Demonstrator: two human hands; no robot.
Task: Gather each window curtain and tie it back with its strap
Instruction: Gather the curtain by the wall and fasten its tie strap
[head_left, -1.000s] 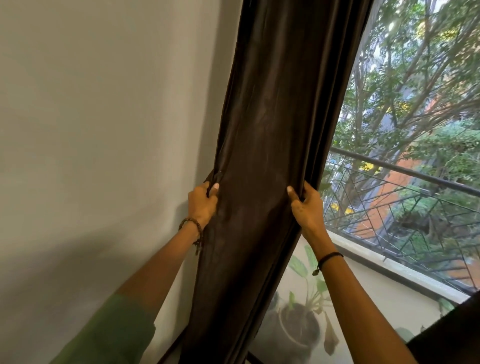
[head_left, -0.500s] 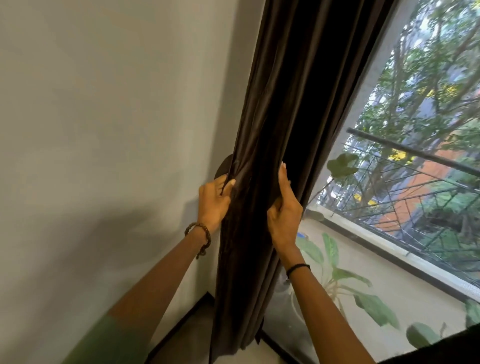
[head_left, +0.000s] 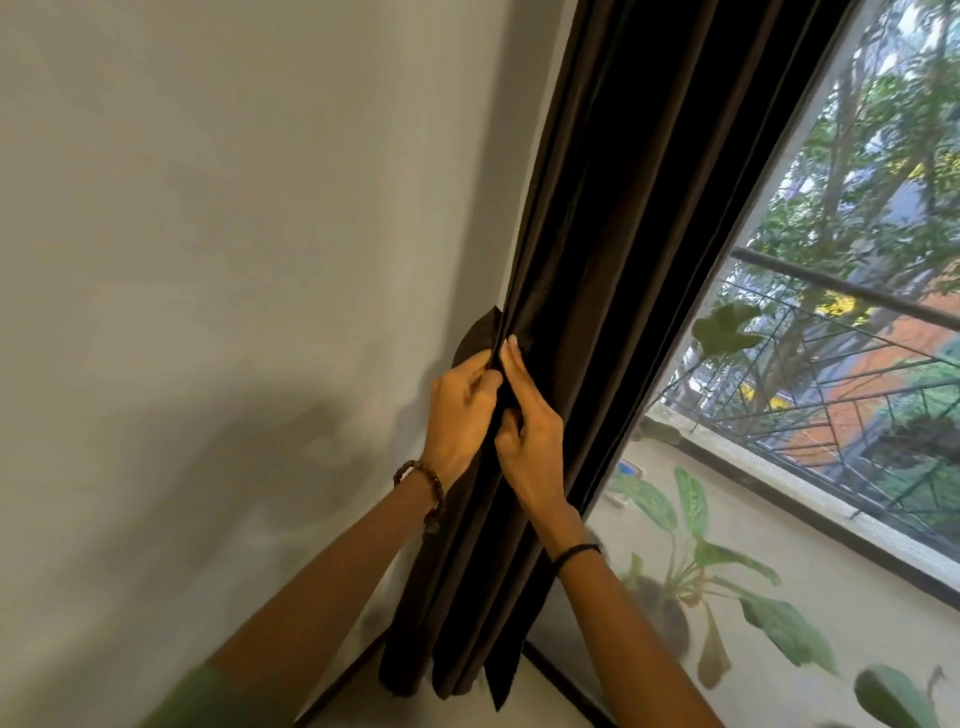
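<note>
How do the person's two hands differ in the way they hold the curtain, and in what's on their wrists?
The left hand grips the wall-side edge of the curtain with curled fingers; the right hand pinches a fold beside it, forefinger pointing up along the cloth. The left wrist wears a brown beaded bracelet, the right a thin black band. Both hold the same dark curtain, close together.
</note>
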